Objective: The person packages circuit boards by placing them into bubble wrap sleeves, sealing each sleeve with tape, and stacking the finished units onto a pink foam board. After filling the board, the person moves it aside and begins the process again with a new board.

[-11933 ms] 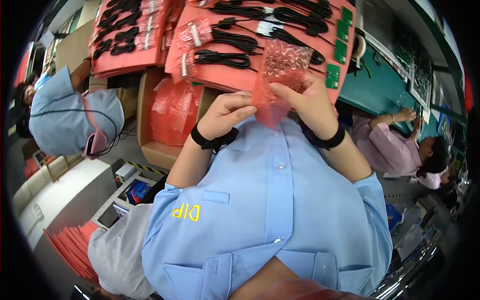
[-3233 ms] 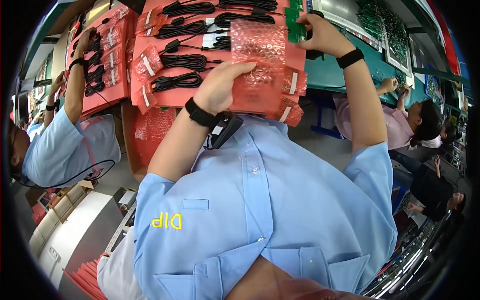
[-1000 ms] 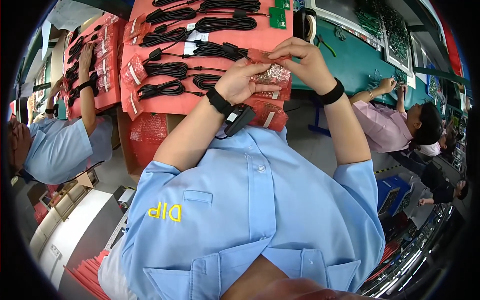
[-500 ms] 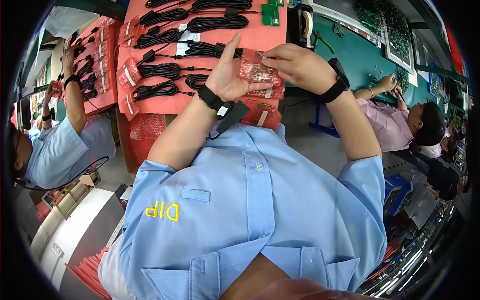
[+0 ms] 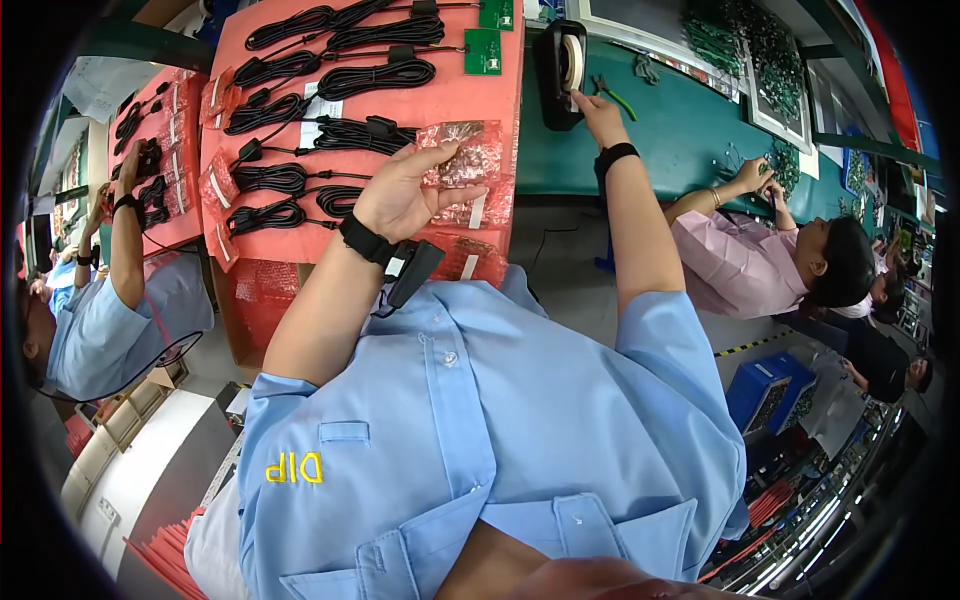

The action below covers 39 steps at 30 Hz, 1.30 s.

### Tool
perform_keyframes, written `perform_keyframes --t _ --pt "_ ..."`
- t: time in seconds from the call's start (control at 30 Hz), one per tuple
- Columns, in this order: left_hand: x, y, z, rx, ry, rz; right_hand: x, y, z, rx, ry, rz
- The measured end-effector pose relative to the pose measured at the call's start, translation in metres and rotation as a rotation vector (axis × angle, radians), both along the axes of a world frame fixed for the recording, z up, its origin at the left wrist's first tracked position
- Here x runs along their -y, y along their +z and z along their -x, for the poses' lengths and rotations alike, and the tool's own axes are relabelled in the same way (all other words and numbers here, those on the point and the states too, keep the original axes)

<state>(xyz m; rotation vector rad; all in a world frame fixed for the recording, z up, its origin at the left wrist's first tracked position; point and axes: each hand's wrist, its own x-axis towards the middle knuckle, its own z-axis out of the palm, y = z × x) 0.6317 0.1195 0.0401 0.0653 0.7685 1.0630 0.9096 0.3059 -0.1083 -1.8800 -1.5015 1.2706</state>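
Note:
My left hand (image 5: 395, 195) holds a red bubble-wrap packet (image 5: 472, 152) at the right side of the pink foam-covered table, thumb on top and fingers beneath. What is wrapped inside cannot be made out clearly. My right arm reaches out to a black tape dispenser (image 5: 549, 85) with a pale roll of tape (image 5: 573, 62). There my right hand (image 5: 604, 122) pinches at the dispenser's near end, on the tape's end; the strip itself barely shows. Coiled black cables (image 5: 375, 77) lie in rows left of the packet, several with small red bubble-wrap packets (image 5: 222, 188) at their ends.
Green circuit boards (image 5: 484, 53) lie at the pink table's (image 5: 455, 105) far right edge. Green-handled pliers (image 5: 618, 98) rest on the green bench (image 5: 650, 135) beside the dispenser. Co-workers sit on both sides, one in a pink shirt (image 5: 735, 250) at right. More red bubble wrap (image 5: 470, 258) lies near my body.
My right hand has left the packet and moved right and away to the tape dispenser. My left hand still keeps the packet. The whole view has shifted, with the table now further left.

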Motion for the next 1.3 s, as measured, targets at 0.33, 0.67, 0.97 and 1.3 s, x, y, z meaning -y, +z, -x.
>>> perform_keyframes --t 0.33,0.67,0.97,1.3 --pt "-0.002 -0.012 0.005 0.002 0.012 -0.038 0.054 -0.071 -0.014 0.103 0.138 -0.595" --pt "0.001 -0.008 -0.013 -0.225 0.178 -0.087 0.08 0.07 0.012 -0.374 0.101 -0.319" --pt "0.001 -0.013 -0.018 -0.325 0.191 -0.221 0.135 0.159 0.131 -0.294 0.28 -0.243" --pt "0.0 -0.007 -0.005 -0.205 0.103 -0.153 0.128 0.162 0.107 0.231 0.629 -1.063"
